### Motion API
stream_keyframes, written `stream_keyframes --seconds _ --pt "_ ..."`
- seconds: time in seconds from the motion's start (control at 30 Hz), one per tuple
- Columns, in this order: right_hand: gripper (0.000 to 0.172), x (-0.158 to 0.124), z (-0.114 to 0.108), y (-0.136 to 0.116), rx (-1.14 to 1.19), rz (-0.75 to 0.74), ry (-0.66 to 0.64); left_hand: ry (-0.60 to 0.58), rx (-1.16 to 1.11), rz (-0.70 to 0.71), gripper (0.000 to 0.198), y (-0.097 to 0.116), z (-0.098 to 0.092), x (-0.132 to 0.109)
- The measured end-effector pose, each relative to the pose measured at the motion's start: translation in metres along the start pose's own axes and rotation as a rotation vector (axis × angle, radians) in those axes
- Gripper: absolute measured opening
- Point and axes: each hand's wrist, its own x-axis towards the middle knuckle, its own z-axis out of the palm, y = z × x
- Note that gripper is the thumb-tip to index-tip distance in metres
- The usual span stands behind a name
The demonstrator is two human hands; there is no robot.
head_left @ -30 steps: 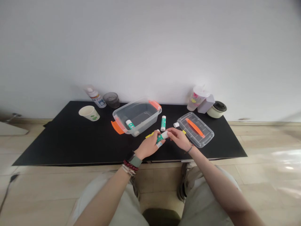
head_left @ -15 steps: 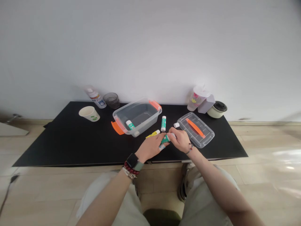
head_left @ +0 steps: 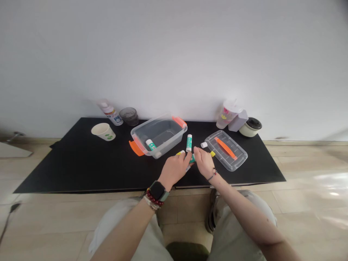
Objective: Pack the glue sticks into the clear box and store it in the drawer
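Note:
A green and white glue stick (head_left: 193, 158) is between my two hands, near the table's front edge. My left hand (head_left: 177, 167) is closed round its body, and my right hand (head_left: 204, 162) has its fingers wrapped round the other end, covering it. Just beyond them a second glue stick (head_left: 189, 143) stands upright with its white end up. A white cap (head_left: 203, 144) lies to its right. Partly behind my left hand is a yellow and white item (head_left: 180, 153). A small yellow piece (head_left: 212, 154) shows beside my right hand. Another glue stick (head_left: 151, 145) is in the clear plastic box (head_left: 174, 142).
The box's clear lid (head_left: 239, 162) with an orange handle lies at right. Behind it are a lidded plastic cup (head_left: 224, 116), a pale box (head_left: 238, 121) and a black-lidded bowl (head_left: 248, 131). At left are a paper cup (head_left: 104, 132), dark glass (head_left: 129, 116) and spray can (head_left: 112, 114).
Both hands have shifted slightly, and my right hand has turned and moved a little left on the glue stick. A small yellow piece now shows beside my right hand.

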Motion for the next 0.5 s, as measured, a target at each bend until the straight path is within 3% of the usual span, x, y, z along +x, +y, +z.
stream_keyframes --seconds 0.1,0.2,0.27,0.3,0.4,0.5 --pt "0.04 -0.003 -0.014 0.0 0.109 -0.147 -0.092 -0.068 -0.241 0.038 0.038 -0.005 -0.007 -0.002" --pt "0.033 -0.006 -0.029 0.0 0.143 -0.38 -0.175 -0.293 -0.645 0.165 0.039 -0.013 -0.017 -0.003" --pt "0.031 -0.007 -0.034 -0.001 0.098 -0.44 -0.185 -0.438 -0.79 0.22 0.043 -0.016 -0.022 -0.003" --pt "0.031 -0.007 -0.033 -0.002 0.072 -0.434 -0.176 -0.454 -0.787 0.227 0.042 -0.016 -0.023 -0.003" --pt "0.03 -0.005 -0.022 0.0 0.015 -0.328 -0.128 -0.274 -0.525 0.153 0.035 -0.011 -0.018 -0.001" --pt "0.028 0.002 -0.001 0.007 0.016 -0.122 -0.053 -0.107 -0.16 0.006 0.035 -0.002 -0.006 0.002"
